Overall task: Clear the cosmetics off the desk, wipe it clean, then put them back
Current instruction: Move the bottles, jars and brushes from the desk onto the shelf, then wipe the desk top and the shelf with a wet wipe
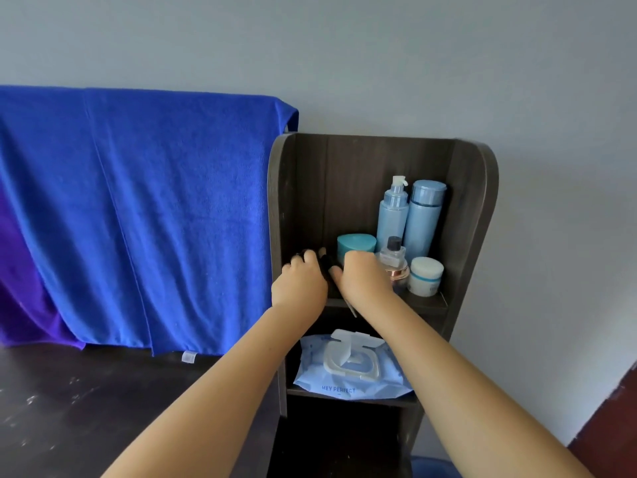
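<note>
Left hand (299, 286): fingers curled round a small dark item (305, 253), likely lifting or setting it.
Right hand (365, 277): fingers curled; what they hold is hidden.
Cosmetics: on the shelf (427, 302), bottles (422, 219) upright, long axis toward 12 o'clock.
Wipes (351, 367): at 6 o'clock, one shelf lower, handy for wiping.

I have both bare forearms stretched forward, converging. My left hand (299, 288) is knuckles-up, fingers curled around something small and dark at the fingertips. My right hand (365, 277) sits just beside it, fingers bent down; what they hold, I cannot tell.
</note>
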Demonstrator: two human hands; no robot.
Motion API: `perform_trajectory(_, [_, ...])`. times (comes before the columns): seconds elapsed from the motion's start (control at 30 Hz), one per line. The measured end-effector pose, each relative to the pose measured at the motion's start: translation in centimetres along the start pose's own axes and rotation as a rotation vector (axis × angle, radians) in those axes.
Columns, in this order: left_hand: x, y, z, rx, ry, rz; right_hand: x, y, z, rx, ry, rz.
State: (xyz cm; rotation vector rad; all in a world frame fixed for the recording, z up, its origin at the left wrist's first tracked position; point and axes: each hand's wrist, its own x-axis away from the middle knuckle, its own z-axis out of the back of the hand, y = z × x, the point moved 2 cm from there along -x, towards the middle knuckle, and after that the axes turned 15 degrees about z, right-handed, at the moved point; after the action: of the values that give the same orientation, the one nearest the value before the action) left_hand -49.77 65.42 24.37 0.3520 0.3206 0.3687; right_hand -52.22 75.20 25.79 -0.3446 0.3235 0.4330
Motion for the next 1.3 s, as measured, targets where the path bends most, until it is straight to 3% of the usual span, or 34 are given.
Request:
perform_trajectory(0.2, [4.1, -1.4, 1.8, 0.188, 0.279, -0.289, 4.8, 0.3, 4.3, -0.088, 0.294, 0.211])
perform_trajectory(0.37, [8.7, -3.8, -3.0, 0.264, 0.162, -0.45, 10.8, 3.8, 2.1, -0.242, 0.317, 0.24])
perform_trajectory(0.53, [9.2, -6.0, -10.9, 0.262, -0.14, -0.242, 13.7, 8.5, -6.2, -0.237, 0.04, 0.063])
perform_trajectory(0.67, [6.8, -6.0, -15.5, 0.198, -0.197, -0.164, 13.0, 10.8, -11.4, -0.175, -0.108, -0.02])
perform_trajectory(0.87, [3.3, -4.5, -20.1, 0.143, -0.196, -0.157, 9.5, 11.5, -15.9, -0.124, -0.121, 0.019])
perform_trajectory(1.17, [2.2, -6.1, -22.0, 0.363, -0.257, -0.065, 7.9, 11.9, -18.9, -0.038, -0.067, 0.043])
perform_trajectory(1.3, [2.2, -6.1, -22.2, 0.364, -0.27, -0.024, 7.3, 11.9, -18.6, -0.189, -0.028, -0.042])
